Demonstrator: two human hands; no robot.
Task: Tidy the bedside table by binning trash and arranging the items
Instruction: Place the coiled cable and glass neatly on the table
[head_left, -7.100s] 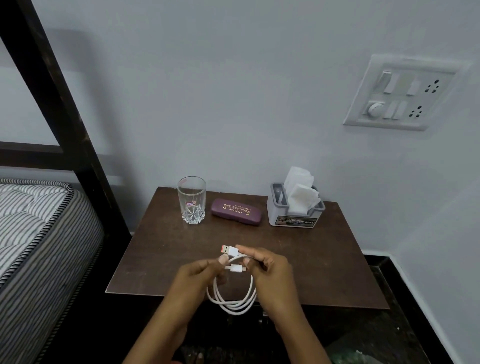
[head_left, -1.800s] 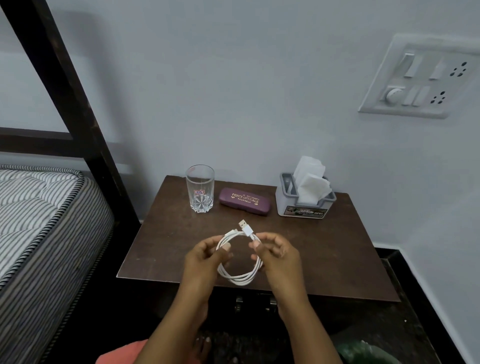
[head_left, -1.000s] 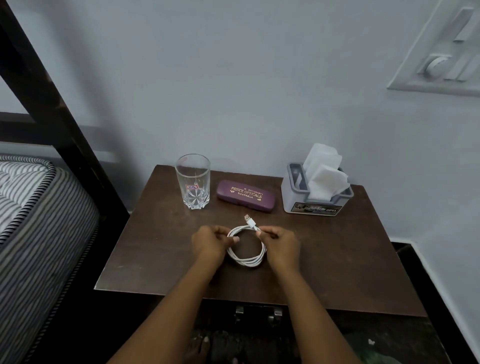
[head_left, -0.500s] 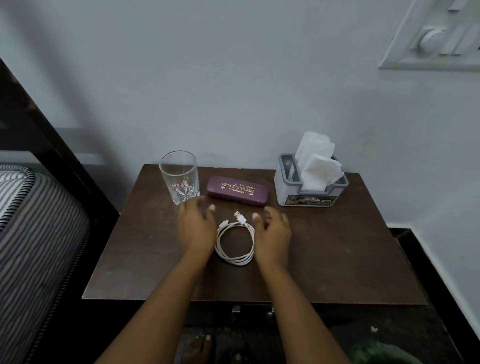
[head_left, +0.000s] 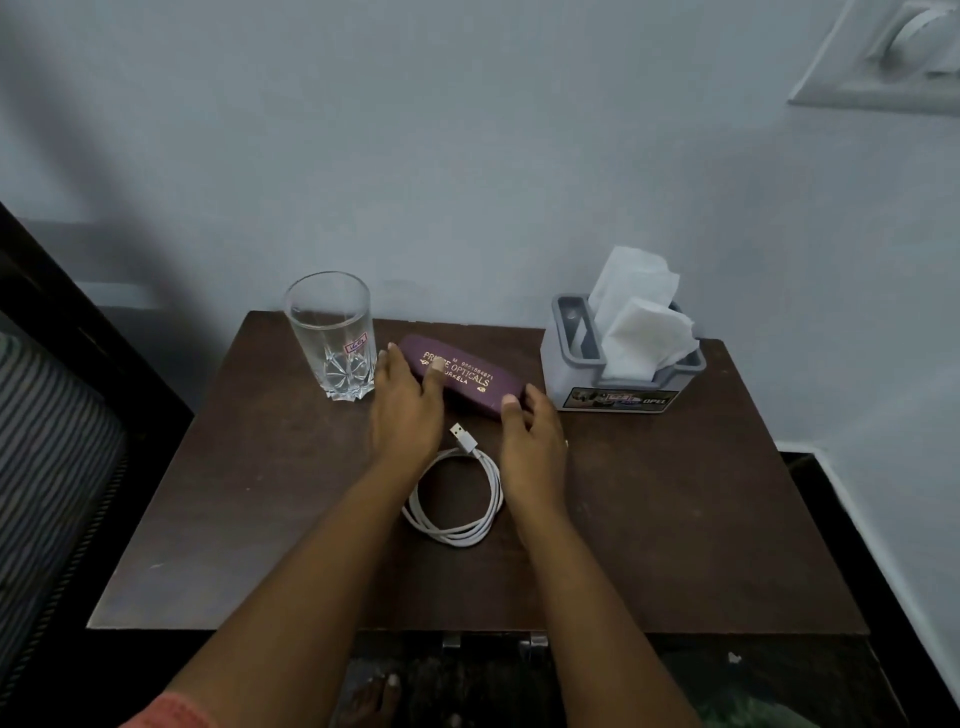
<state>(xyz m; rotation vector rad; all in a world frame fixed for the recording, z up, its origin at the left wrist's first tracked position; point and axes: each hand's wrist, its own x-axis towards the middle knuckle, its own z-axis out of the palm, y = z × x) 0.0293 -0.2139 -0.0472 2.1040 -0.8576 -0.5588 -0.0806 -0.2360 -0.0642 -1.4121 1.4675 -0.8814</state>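
Bedside table (head_left: 675, 519), dark wood. Spread over case (head_left: 467, 384): left hand (head_left: 402, 415) on its left end, right hand (head_left: 532, 447) touching right end, long axis spanning both. Cable (head_left: 457, 535) coiled between wrists.

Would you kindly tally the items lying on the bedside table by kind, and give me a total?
Drinking glass: 1
Spectacle case: 1
Tissue holder: 1
Coiled white cable: 1
Total: 4
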